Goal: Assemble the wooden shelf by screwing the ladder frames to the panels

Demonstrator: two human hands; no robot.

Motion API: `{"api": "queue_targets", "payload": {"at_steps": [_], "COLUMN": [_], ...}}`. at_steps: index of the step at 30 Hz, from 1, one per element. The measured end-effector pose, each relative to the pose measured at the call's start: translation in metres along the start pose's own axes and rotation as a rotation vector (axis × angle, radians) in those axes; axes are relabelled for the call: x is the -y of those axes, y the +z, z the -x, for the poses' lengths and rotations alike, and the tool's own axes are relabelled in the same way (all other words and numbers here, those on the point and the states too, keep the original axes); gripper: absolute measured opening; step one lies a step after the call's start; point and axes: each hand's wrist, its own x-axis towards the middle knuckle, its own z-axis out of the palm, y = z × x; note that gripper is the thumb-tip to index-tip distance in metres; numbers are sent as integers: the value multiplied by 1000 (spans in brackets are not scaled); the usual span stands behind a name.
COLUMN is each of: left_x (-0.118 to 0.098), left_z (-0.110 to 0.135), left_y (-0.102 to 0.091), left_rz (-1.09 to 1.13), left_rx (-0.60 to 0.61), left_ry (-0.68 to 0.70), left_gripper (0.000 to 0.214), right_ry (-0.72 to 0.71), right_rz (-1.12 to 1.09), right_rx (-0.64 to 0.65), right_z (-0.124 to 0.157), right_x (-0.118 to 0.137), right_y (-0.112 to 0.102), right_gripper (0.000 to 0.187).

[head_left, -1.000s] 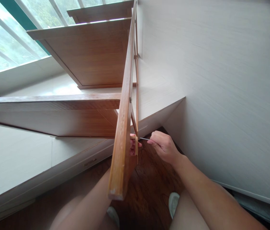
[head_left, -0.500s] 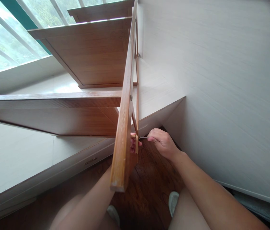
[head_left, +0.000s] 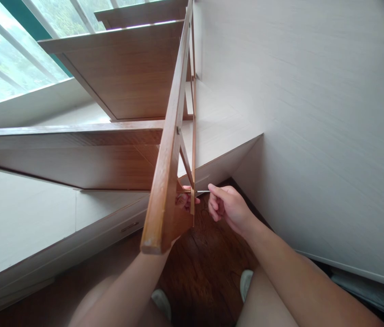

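Observation:
A wooden shelf frame (head_left: 164, 150) stands tilted in front of me, its side rails running away toward the back. My left hand (head_left: 183, 199) is closed around the lower rail, partly hidden behind the front post, with fingertips showing past its right edge. A thin metal rod, shaped like a hex key (head_left: 203, 191), sticks out sideways from that rail at a joint. My right hand (head_left: 228, 204) pinches the outer end of this rod between thumb and forefinger, the other fingers curled. The rod's far end is hidden in the wood.
Wooden panels (head_left: 120, 72) join the frame on the left. A white ledge (head_left: 35, 209) runs beneath them, and a pale wall (head_left: 307, 113) rises on the right. Barred windows (head_left: 69, 18) are at the back left. Below lies a dark wooden floor (head_left: 209, 263) with my feet on it.
The frame's near end has shifted left and slightly up. My right hand has changed its hold on the rod, its fingers now looser and more visible below it.

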Motion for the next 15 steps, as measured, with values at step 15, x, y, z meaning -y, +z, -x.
{"api": "queue_targets", "payload": {"at_steps": [15], "left_x": [0], "left_z": [-3], "left_y": [-2], "left_rz": [66], "left_rx": [81], "left_ry": [-36], "left_gripper": [29], "right_ry": [-223], "right_rz": [482], "right_rx": [-68], "right_z": [0], "right_x": [5], "right_y": [-11], "right_gripper": [46]}}
